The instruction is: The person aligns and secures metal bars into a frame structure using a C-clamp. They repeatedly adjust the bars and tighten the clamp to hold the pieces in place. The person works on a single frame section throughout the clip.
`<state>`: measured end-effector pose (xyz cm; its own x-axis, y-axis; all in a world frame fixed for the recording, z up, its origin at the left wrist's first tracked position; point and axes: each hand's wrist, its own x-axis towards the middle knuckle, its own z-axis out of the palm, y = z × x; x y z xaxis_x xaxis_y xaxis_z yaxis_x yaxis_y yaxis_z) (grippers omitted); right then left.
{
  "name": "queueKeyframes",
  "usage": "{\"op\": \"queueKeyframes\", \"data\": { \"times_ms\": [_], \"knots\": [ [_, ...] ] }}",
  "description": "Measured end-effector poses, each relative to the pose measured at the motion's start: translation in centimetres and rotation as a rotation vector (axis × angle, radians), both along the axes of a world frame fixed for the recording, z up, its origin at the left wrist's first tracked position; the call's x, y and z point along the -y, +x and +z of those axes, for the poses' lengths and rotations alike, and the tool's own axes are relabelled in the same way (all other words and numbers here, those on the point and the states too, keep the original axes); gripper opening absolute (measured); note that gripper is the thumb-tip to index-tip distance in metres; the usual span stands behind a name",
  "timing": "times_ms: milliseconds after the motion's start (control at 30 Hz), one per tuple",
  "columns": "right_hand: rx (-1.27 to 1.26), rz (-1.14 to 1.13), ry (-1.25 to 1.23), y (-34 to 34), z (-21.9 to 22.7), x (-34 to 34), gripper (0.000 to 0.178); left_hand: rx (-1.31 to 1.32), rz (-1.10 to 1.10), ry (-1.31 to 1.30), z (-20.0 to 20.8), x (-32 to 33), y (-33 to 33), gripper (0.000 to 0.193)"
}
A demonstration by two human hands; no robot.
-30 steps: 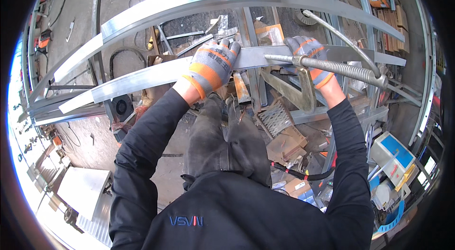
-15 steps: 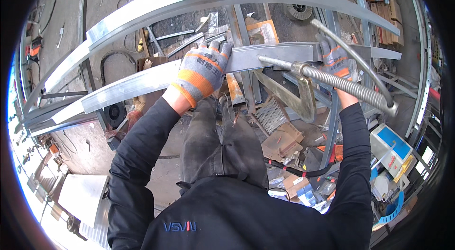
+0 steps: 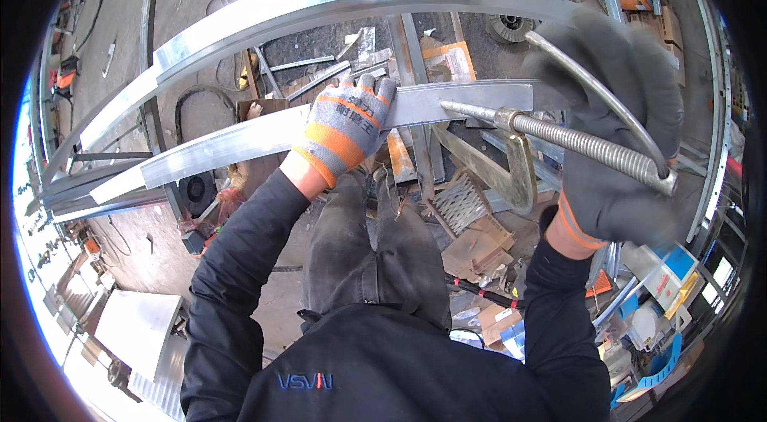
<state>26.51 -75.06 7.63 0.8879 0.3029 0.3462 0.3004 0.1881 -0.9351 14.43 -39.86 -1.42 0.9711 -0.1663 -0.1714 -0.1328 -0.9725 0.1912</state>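
My left hand (image 3: pixel 345 125), in a grey and orange work glove, is wrapped over a long, slightly curved silver metal bar (image 3: pixel 232 142). Its fingertips curl over the bar's far edge. A heavy steel C-clamp (image 3: pixel 523 174) sits at the bar's right part, with its thick threaded screw (image 3: pixel 587 147) slanting toward the right. A bent rod handle (image 3: pixel 607 94) hooks to the screw's end. Behind the screw and handle is my right hand (image 3: pixel 619 190), its dark glove palm showing and its fingers spread, though blurred by motion. Whether it touches the clamp cannot be seen.
Another curved silver bar (image 3: pixel 319 0) runs across beyond the held one. Offcuts, a spool (image 3: pixel 510 26), cardboard (image 3: pixel 473 252) and a mesh piece (image 3: pixel 461 202) litter the floor. A white panel (image 3: pixel 140 330) lies at the left; boxes and tools crowd the right.
My right hand has come off the bar's right part and moved nearer, to behind the clamp's screw, turning palm up. My left hand keeps its grip on the bar.
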Motion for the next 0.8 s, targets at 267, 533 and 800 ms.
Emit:
{"op": "queueKeyframes", "data": {
  "times_ms": [267, 533, 800],
  "knots": [
    [0.024, 0.189, 0.257, 1.7, 4.2, -9.2, 0.069, 0.009, -0.023, 0.005, 0.1, -0.4, -0.1, 0.05],
    [-0.011, 0.3, 0.246, -0.3, 5.2, -10.6, 0.064, 0.012, 0.018, -0.031, -0.3, -0.3, -0.3, 0.051],
    [-0.097, 0.464, 0.12, -0.9, 9.0, -11.7, 0.061, -0.048, 0.009, -0.022, 0.0, -0.4, -0.2, 0.054]
  ]
}}
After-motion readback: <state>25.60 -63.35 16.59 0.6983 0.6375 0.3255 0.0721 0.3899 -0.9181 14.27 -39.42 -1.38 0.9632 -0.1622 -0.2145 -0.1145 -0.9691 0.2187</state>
